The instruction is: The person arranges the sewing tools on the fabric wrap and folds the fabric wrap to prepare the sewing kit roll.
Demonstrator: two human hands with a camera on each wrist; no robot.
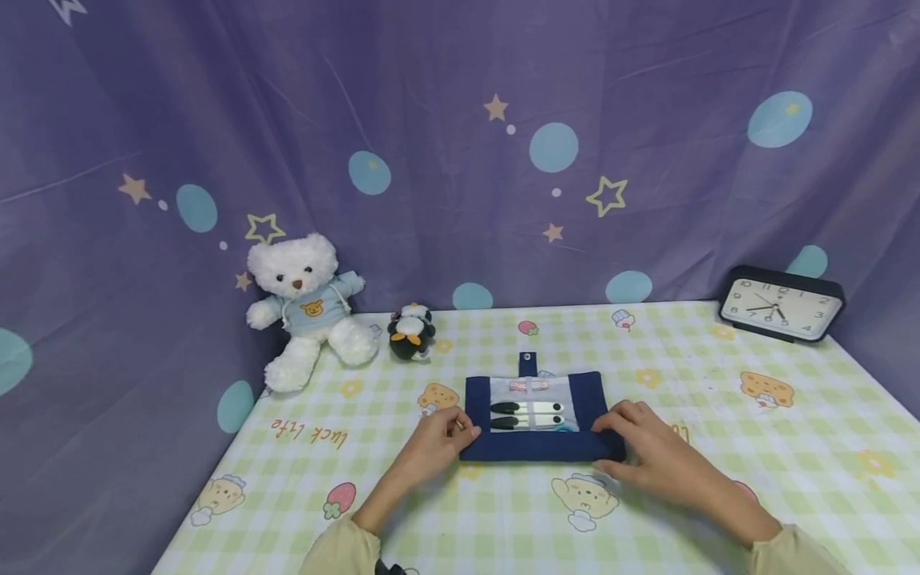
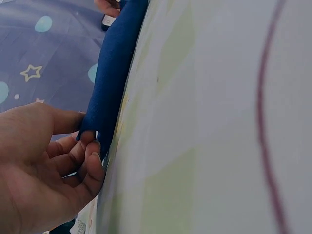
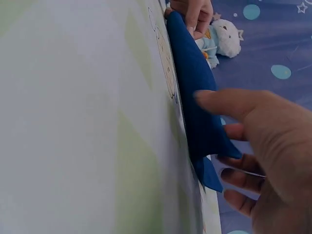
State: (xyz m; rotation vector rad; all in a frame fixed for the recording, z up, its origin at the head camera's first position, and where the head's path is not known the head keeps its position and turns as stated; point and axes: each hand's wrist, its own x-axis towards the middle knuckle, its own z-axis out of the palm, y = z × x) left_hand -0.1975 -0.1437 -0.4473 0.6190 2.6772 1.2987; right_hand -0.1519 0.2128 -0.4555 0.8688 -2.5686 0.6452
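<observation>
A navy fabric roll-up case (image 1: 535, 447) lies unrolled on the table, its near edge folded over. Through its clear pocket show two white tools with black ends (image 1: 505, 408), their exact kind unclear, a small pinkish item (image 1: 528, 385) and part of a teal piece (image 1: 566, 428). A strap with a snap (image 1: 528, 363) sticks out at the far side. My left hand (image 1: 434, 446) pinches the left end of the fold; in the left wrist view a fingertip pokes inside the fabric (image 2: 109, 83). At the right end my right hand (image 1: 657, 457) grips the fold, thumb in front, fingers behind.
A white teddy bear (image 1: 309, 307) in a blue hoodie sits at the back left, beside a small penguin plush (image 1: 412, 331). A black-framed clock (image 1: 782, 305) stands at the back right. Purple curtain (image 1: 431, 96) hangs behind the checked tablecloth (image 1: 287, 511).
</observation>
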